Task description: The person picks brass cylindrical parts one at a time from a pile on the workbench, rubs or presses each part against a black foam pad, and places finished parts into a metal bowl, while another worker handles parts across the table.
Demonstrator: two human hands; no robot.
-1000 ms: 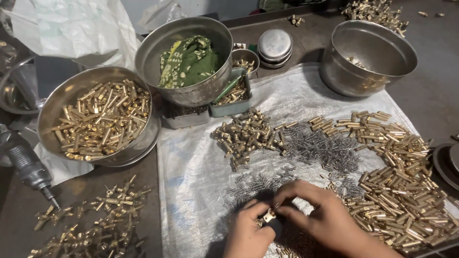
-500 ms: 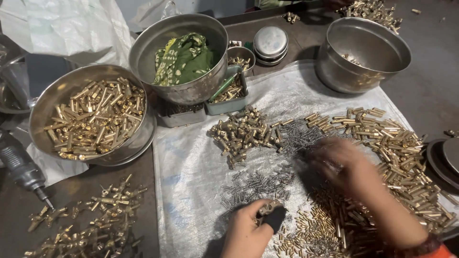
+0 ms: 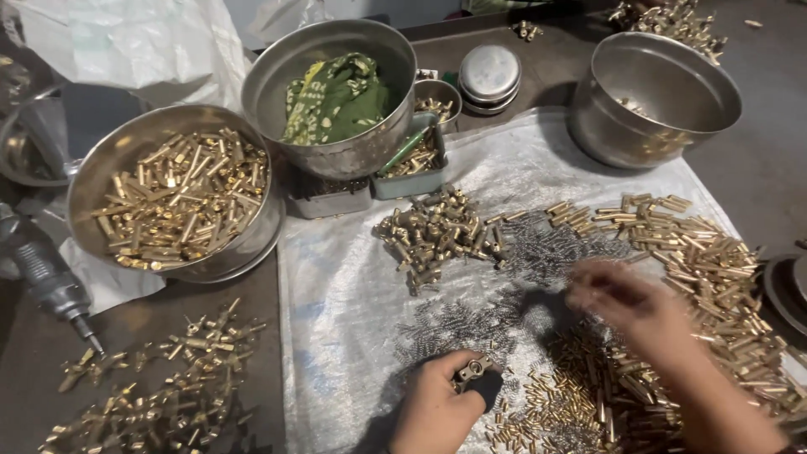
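Held part: a small brass fitting with a round hole (image 3: 473, 370) sits low on the sheet, near the front edge, pinched at the tips of the left hand.
Left hand (image 3: 437, 408): fingers curled closed around the brass fitting, thumb on top, resting on the sheet.
Right hand (image 3: 643, 311): blurred above the small brass pins; fingers look loosely spread, but whether they grip anything I cannot tell.
Under the right hand: a scatter of short brass pins (image 3: 580, 399) just beside both hands.
Between the hands and beyond: a patch of thin grey wire springs (image 3: 458, 324) touching the pins.
Right side: a long heap of brass tubes (image 3: 714, 261) running along the sheet's edge.
Centre: a darker pile of stubby brass pieces (image 3: 441, 231).
Surface: a crinkled white plastic sheet (image 3: 336, 286) over a dark table.
Left: a steel bowl full of brass rods (image 3: 176, 202), with loose brass tee-shaped parts (image 3: 160, 378) lying in front of it and a grey power tool (image 3: 46, 273) near them.
Back: a steel pot holding a green patterned cloth (image 3: 336, 97), and a nearly empty steel bowl (image 3: 651, 97) to the right.
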